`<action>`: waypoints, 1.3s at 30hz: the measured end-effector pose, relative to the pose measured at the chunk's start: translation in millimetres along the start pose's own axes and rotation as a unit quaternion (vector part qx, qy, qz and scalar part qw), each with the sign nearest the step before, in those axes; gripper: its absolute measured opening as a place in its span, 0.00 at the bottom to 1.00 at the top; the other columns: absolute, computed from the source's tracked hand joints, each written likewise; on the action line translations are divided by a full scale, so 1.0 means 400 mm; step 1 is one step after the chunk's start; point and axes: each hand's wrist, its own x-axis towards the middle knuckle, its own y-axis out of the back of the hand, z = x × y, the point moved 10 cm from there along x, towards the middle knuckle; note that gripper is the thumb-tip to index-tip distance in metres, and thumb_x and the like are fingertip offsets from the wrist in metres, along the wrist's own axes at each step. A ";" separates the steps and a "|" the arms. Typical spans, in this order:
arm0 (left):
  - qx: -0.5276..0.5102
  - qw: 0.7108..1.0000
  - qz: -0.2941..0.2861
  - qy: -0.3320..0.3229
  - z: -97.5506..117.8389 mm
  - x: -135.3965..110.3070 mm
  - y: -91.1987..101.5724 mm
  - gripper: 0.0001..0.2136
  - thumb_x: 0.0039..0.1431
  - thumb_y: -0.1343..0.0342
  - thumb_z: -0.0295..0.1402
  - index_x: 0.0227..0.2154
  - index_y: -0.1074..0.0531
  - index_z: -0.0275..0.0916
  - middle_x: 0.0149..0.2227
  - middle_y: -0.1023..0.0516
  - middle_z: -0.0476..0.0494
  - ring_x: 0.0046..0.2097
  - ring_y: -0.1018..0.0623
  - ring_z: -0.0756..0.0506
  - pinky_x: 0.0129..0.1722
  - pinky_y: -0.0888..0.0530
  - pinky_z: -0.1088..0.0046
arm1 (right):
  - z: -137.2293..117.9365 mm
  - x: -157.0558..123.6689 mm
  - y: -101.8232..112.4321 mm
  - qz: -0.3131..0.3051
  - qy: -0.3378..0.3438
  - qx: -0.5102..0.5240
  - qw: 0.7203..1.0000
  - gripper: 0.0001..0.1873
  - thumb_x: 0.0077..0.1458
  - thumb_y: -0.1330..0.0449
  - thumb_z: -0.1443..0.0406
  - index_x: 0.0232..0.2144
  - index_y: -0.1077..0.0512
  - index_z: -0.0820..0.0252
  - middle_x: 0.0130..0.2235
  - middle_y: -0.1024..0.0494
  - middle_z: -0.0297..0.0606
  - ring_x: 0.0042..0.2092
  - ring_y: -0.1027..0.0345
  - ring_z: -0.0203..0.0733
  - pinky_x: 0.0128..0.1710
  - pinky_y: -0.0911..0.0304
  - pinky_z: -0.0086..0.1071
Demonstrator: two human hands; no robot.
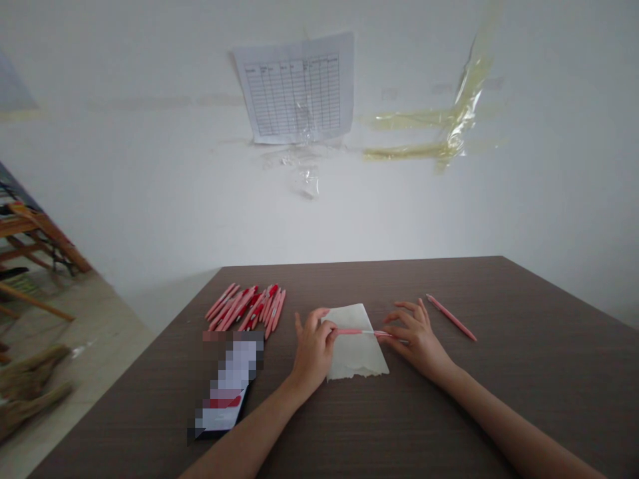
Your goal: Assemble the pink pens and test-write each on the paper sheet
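Left hand (313, 349) pinches one end of pink pen (355, 331) and right hand (417, 338) pinches the other with fingertips, probably to keep it level across paper sheet (357, 362) on table (524, 372). Pen pile (247, 307) sits left, spare pen (452, 317) right.

Soft, even daylight, faint shadows, wide-angle bending at the edges, left floor blurred, one patch pixelated.

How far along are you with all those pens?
Maybe just started. One thin pink pen lies alone on the dark wooden table, right of the right hand, perhaps finished. The left hand and right hand hold a second pink pen across the pale paper sheet. The heap of pink and red pens beyond the left hand looks untouched, so most remains.
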 end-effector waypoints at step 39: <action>0.072 0.994 -0.021 0.075 -0.050 -0.014 -0.025 0.07 0.54 0.38 0.27 0.36 0.24 0.43 0.53 0.31 0.40 0.57 0.31 0.34 0.58 0.44 0.30 | 0.076 -0.009 -0.025 -0.040 -0.064 -0.017 0.997 0.11 0.61 0.42 0.54 0.37 0.20 0.45 0.37 0.23 0.36 0.51 0.37 0.52 0.60 0.58 0.69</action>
